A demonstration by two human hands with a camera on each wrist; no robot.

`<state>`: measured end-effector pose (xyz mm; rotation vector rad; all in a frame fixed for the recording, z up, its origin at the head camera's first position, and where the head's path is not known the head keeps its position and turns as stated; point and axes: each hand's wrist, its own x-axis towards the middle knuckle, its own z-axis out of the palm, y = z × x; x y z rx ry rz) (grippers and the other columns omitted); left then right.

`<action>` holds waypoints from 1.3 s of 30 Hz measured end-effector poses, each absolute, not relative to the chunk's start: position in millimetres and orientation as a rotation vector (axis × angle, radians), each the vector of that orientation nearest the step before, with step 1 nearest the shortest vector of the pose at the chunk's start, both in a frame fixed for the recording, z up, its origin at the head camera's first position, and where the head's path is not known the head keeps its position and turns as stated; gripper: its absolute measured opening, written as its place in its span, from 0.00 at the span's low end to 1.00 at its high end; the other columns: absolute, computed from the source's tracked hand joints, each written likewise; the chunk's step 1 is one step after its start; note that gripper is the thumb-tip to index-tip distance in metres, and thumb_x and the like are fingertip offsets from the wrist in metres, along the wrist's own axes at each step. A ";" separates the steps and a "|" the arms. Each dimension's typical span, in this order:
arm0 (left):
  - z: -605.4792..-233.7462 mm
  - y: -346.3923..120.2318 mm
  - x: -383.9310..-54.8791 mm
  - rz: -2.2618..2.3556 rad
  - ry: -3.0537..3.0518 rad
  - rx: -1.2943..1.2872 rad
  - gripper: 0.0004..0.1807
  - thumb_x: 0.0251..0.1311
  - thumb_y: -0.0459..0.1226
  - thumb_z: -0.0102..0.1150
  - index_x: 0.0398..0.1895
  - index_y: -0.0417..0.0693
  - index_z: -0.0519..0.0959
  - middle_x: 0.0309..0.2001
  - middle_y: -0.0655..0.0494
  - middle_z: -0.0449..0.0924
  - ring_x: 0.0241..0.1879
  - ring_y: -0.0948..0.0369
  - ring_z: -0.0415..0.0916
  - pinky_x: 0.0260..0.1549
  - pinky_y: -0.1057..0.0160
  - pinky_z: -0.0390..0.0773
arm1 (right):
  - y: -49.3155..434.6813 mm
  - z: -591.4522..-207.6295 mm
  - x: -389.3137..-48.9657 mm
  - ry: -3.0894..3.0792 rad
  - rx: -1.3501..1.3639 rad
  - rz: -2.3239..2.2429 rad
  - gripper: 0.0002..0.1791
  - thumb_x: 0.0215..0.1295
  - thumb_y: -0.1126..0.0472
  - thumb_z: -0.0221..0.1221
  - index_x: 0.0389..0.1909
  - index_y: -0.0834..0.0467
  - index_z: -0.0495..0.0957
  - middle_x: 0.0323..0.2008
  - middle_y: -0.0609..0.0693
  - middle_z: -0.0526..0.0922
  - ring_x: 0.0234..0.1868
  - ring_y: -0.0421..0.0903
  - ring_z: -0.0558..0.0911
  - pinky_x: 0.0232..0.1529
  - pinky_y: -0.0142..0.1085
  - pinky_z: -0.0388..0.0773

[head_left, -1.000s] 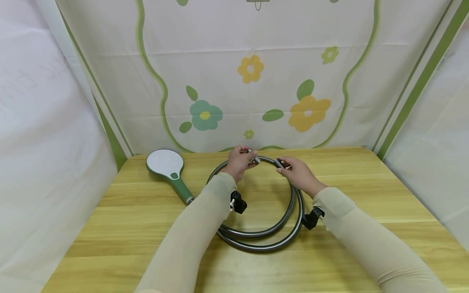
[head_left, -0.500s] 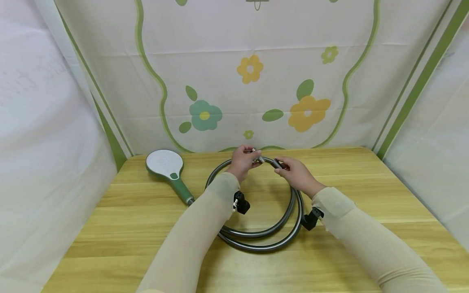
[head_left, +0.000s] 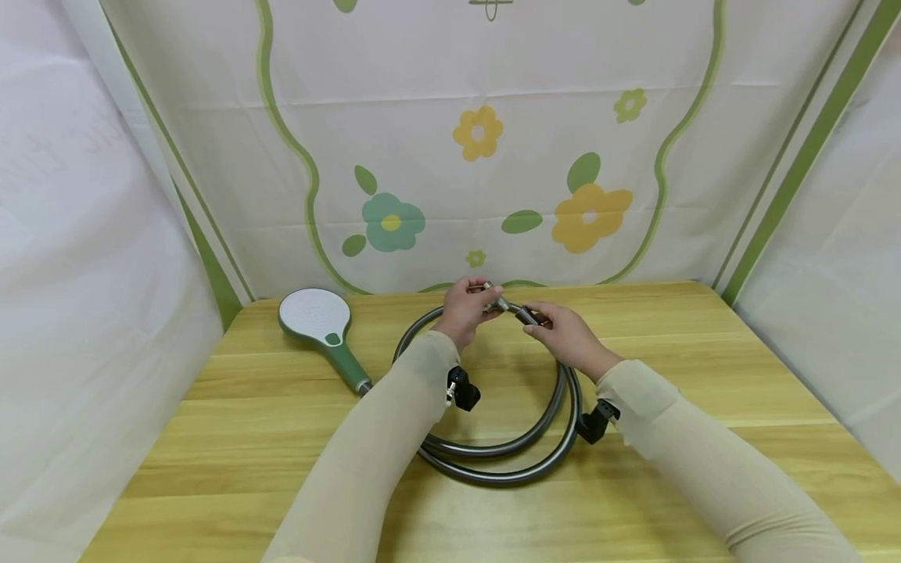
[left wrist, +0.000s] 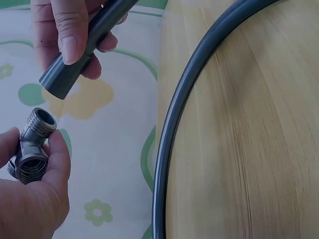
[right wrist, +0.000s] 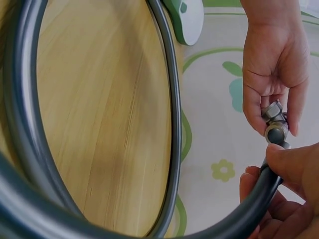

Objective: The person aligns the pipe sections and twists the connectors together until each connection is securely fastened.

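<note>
My left hand (head_left: 461, 314) pinches a shiny metal tee fitting (left wrist: 34, 144) between thumb and fingers, above the far part of the table. One threaded outlet of it points up toward the hose end. With thumb and fingers, my right hand (head_left: 568, 338) grips the dark grey shower hose (head_left: 496, 451) just behind its flared end connector (left wrist: 62, 79). In the left wrist view a small gap separates connector and fitting. The rest of the hose lies in loops on the table, running under my left forearm toward the green-handled shower head (head_left: 317, 317).
The wooden table (head_left: 669, 461) ends at a white cloth backdrop (head_left: 422, 70) with printed flowers, close behind both hands. Cloth walls stand on either side. Small black wrist cameras (head_left: 463, 389) hang beneath the cuffs, over the hose loops.
My left hand has shifted slightly right with the tee fitting. My right hand has moved a little left, bringing the hose end nearer the fitting. The shower head stays put.
</note>
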<state>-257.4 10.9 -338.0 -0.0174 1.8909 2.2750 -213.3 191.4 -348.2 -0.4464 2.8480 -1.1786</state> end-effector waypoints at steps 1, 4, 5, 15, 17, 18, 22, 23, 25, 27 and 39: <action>-337.9 11.2 -257.3 2.274 1.891 -0.016 0.20 0.63 0.33 0.61 0.56 0.40 0.70 0.49 0.46 0.71 0.46 0.52 0.77 0.45 0.58 0.82 | 190.8 -348.2 -213.2 2.847 -0.448 -1.182 0.24 0.72 0.62 0.54 0.66 0.64 0.68 0.48 0.62 0.80 0.46 0.56 0.80 0.43 0.48 0.78; -337.4 12.0 -256.7 2.273 1.887 -0.012 0.20 0.63 0.33 0.61 0.56 0.40 0.70 0.49 0.46 0.71 0.46 0.52 0.77 0.45 0.58 0.82 | 189.8 -348.3 -212.5 2.839 -0.447 -1.185 0.24 0.72 0.62 0.55 0.66 0.64 0.68 0.48 0.62 0.80 0.46 0.56 0.80 0.43 0.48 0.79; -337.2 12.3 -256.5 2.274 1.886 -0.010 0.19 0.63 0.33 0.61 0.56 0.40 0.70 0.48 0.46 0.71 0.46 0.53 0.77 0.45 0.58 0.82 | 189.5 -348.5 -212.2 2.837 -0.448 -1.184 0.24 0.72 0.62 0.55 0.66 0.64 0.68 0.47 0.61 0.80 0.46 0.55 0.80 0.43 0.48 0.79; -338.3 16.5 -255.7 2.290 1.862 0.001 0.18 0.63 0.31 0.61 0.54 0.39 0.71 0.44 0.48 0.72 0.43 0.54 0.78 0.44 0.59 0.82 | 187.2 -349.0 -210.6 2.833 -0.456 -1.208 0.24 0.72 0.62 0.55 0.66 0.63 0.67 0.47 0.61 0.80 0.46 0.56 0.81 0.44 0.50 0.79; -338.7 17.7 -255.8 2.292 1.860 -0.001 0.18 0.62 0.31 0.62 0.54 0.39 0.71 0.44 0.48 0.71 0.43 0.54 0.77 0.44 0.59 0.82 | 187.3 -349.1 -210.4 2.838 -0.455 -1.205 0.24 0.71 0.62 0.55 0.66 0.63 0.67 0.47 0.61 0.80 0.46 0.56 0.81 0.44 0.50 0.79; -338.9 18.3 -255.9 2.293 1.859 -0.002 0.18 0.62 0.31 0.62 0.54 0.39 0.71 0.45 0.48 0.71 0.43 0.54 0.77 0.43 0.59 0.83 | 187.4 -349.0 -210.2 2.840 -0.456 -1.204 0.24 0.71 0.62 0.55 0.66 0.63 0.68 0.47 0.61 0.80 0.46 0.56 0.81 0.44 0.50 0.79; -340.2 20.6 -256.3 2.299 1.856 0.003 0.18 0.62 0.31 0.62 0.53 0.39 0.71 0.44 0.48 0.71 0.42 0.55 0.77 0.43 0.59 0.83 | 187.7 -348.6 -210.2 2.841 -0.446 -1.202 0.24 0.72 0.61 0.55 0.66 0.62 0.68 0.47 0.61 0.80 0.46 0.56 0.81 0.44 0.49 0.79; -340.3 21.0 -256.1 2.301 1.855 0.005 0.18 0.62 0.31 0.62 0.53 0.39 0.71 0.44 0.48 0.70 0.42 0.55 0.76 0.43 0.59 0.83 | 187.9 -348.6 -210.3 2.840 -0.450 -1.202 0.24 0.72 0.61 0.55 0.66 0.62 0.67 0.47 0.61 0.80 0.46 0.56 0.81 0.43 0.49 0.79; -340.8 21.7 -256.1 2.303 1.848 0.009 0.18 0.62 0.30 0.61 0.54 0.39 0.71 0.44 0.48 0.70 0.42 0.55 0.76 0.43 0.59 0.83 | 188.2 -348.5 -210.9 2.836 -0.439 -1.206 0.25 0.72 0.60 0.55 0.67 0.61 0.67 0.47 0.60 0.80 0.46 0.55 0.81 0.43 0.49 0.79; -341.0 22.3 -255.9 2.307 1.842 0.011 0.18 0.62 0.30 0.61 0.54 0.39 0.71 0.44 0.48 0.70 0.43 0.55 0.76 0.43 0.59 0.83 | 188.6 -348.6 -211.1 2.834 -0.444 -1.211 0.25 0.72 0.61 0.55 0.67 0.62 0.67 0.47 0.61 0.80 0.46 0.55 0.80 0.43 0.48 0.79; -340.0 24.8 -253.3 2.327 1.835 0.009 0.18 0.62 0.31 0.62 0.53 0.39 0.72 0.44 0.49 0.71 0.42 0.55 0.76 0.44 0.59 0.82 | 187.4 -348.0 -210.1 2.806 -0.419 -1.266 0.25 0.71 0.62 0.56 0.67 0.62 0.67 0.46 0.60 0.80 0.45 0.54 0.81 0.41 0.46 0.79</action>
